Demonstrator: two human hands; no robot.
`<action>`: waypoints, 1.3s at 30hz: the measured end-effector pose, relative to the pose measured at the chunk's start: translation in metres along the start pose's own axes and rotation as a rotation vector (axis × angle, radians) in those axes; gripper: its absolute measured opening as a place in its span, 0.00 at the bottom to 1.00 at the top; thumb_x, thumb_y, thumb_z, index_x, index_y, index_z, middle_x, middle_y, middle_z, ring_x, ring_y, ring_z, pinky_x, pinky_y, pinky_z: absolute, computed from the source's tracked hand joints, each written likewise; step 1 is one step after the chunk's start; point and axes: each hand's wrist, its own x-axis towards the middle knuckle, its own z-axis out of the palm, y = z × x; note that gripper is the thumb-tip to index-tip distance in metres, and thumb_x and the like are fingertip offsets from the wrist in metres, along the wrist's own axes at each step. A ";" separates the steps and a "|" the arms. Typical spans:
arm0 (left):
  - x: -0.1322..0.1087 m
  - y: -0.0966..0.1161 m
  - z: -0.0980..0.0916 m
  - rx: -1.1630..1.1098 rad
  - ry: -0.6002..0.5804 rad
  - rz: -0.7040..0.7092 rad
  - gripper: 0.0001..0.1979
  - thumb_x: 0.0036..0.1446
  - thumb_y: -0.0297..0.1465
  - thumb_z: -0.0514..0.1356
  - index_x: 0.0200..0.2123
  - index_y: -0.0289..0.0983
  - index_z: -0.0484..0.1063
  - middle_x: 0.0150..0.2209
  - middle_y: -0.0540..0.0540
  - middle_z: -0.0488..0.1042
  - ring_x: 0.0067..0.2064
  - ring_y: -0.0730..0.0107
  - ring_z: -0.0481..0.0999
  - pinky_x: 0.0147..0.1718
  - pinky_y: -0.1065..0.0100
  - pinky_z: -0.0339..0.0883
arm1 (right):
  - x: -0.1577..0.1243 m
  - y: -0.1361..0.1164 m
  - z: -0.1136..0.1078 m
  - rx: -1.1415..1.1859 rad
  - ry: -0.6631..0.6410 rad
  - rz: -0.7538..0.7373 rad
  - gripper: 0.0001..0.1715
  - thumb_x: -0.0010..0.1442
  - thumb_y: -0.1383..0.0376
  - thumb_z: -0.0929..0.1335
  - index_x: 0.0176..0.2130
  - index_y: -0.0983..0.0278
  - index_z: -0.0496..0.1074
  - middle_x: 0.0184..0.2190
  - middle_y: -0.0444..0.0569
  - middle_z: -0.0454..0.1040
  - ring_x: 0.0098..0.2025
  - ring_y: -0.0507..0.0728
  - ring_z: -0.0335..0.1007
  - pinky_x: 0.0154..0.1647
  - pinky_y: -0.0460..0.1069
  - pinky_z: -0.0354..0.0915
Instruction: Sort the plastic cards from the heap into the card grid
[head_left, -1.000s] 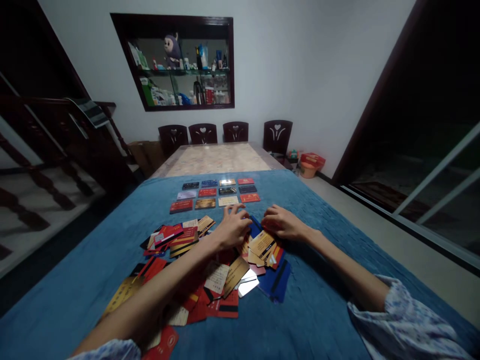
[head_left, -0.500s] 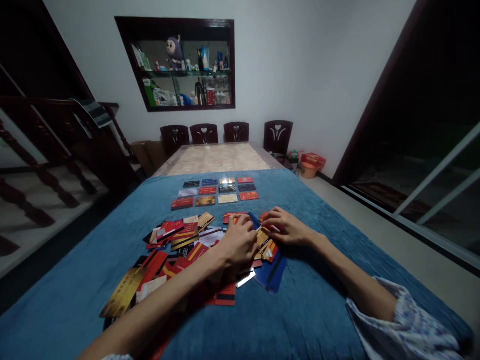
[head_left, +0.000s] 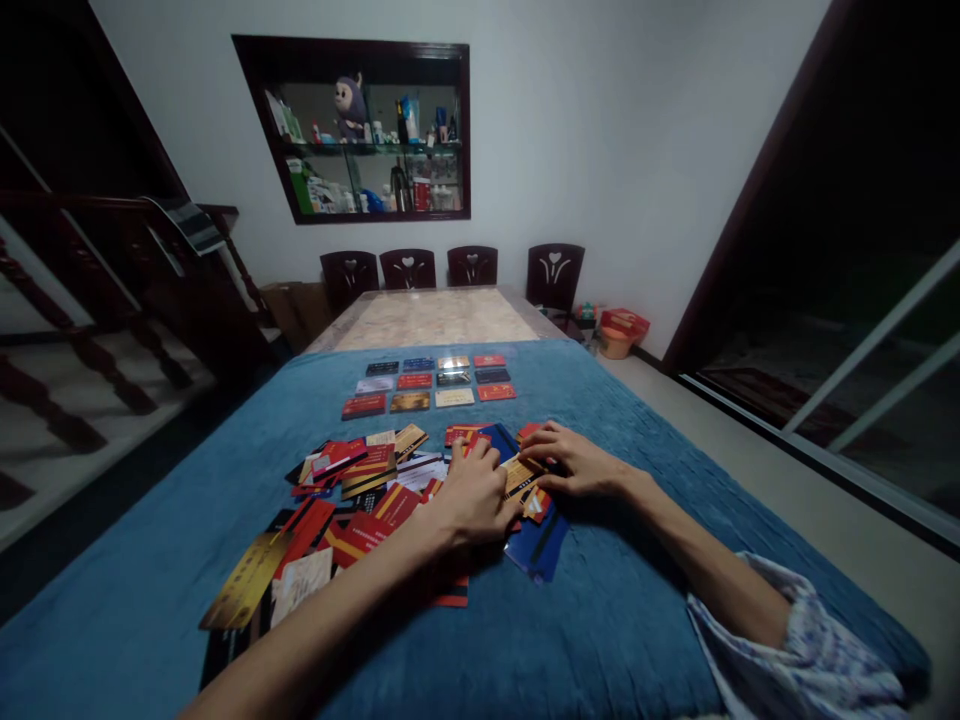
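Note:
Both hands work in a loose heap of bank cards on a blue cloth. My left hand bends over the right part of the heap, its fingertips by a red-and-yellow card; what lies under its palm is hidden. My right hand has curled fingers on the edge of a gold card, which lies between the two hands. Under that card are blue cards and an orange-and-white one. Further left spread red cards, a gold-toned card and a pale card.
Beyond the heap, several cards lie in neat rows, among them a cream card and a dark one. The blue cloth covers the near table; a bare stone-look tabletop continues behind. Dark chairs stand at the far end.
My left hand has shifted slightly left and nearer to me, with its fingers more spread. The gold card between the hands shows more. My right hand has barely moved.

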 end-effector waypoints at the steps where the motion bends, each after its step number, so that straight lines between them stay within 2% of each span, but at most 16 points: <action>1: 0.000 0.000 0.000 -0.002 -0.006 -0.012 0.17 0.60 0.43 0.57 0.38 0.35 0.78 0.42 0.35 0.73 0.50 0.48 0.66 0.52 0.39 0.53 | 0.000 0.000 0.000 -0.002 -0.005 0.006 0.19 0.59 0.64 0.70 0.50 0.61 0.76 0.51 0.55 0.74 0.56 0.63 0.63 0.59 0.62 0.58; 9: 0.001 -0.003 -0.001 -0.036 -0.042 -0.070 0.13 0.59 0.39 0.58 0.36 0.35 0.77 0.42 0.37 0.73 0.50 0.51 0.66 0.52 0.44 0.56 | -0.001 0.002 0.001 0.001 -0.014 0.026 0.19 0.62 0.60 0.70 0.52 0.61 0.75 0.52 0.55 0.74 0.54 0.62 0.62 0.57 0.60 0.59; 18: 0.003 -0.005 -0.004 0.060 -0.085 0.006 0.12 0.60 0.34 0.56 0.33 0.34 0.77 0.39 0.37 0.75 0.45 0.54 0.68 0.52 0.46 0.57 | -0.003 -0.001 -0.003 0.022 -0.010 0.024 0.15 0.64 0.61 0.68 0.48 0.63 0.77 0.50 0.54 0.75 0.50 0.61 0.62 0.54 0.58 0.60; 25: 0.002 -0.008 -0.009 0.049 -0.082 0.053 0.12 0.61 0.32 0.56 0.31 0.33 0.77 0.35 0.40 0.75 0.46 0.57 0.68 0.49 0.52 0.57 | -0.005 -0.005 -0.004 0.057 0.065 0.009 0.16 0.64 0.58 0.68 0.45 0.65 0.78 0.46 0.55 0.77 0.49 0.61 0.64 0.53 0.57 0.61; 31: 0.005 -0.019 -0.008 -0.009 -0.032 0.086 0.13 0.62 0.32 0.55 0.30 0.35 0.76 0.33 0.42 0.76 0.45 0.59 0.68 0.47 0.56 0.56 | -0.005 0.000 -0.003 0.059 0.143 0.000 0.16 0.67 0.58 0.65 0.43 0.63 0.79 0.40 0.54 0.78 0.45 0.59 0.66 0.48 0.56 0.64; 39: 0.010 -0.035 -0.001 -0.077 0.111 0.036 0.14 0.64 0.29 0.53 0.30 0.37 0.76 0.35 0.43 0.78 0.46 0.61 0.71 0.45 0.60 0.58 | 0.002 0.018 0.017 0.033 0.380 -0.030 0.15 0.68 0.60 0.63 0.40 0.61 0.78 0.35 0.51 0.79 0.38 0.57 0.68 0.43 0.53 0.66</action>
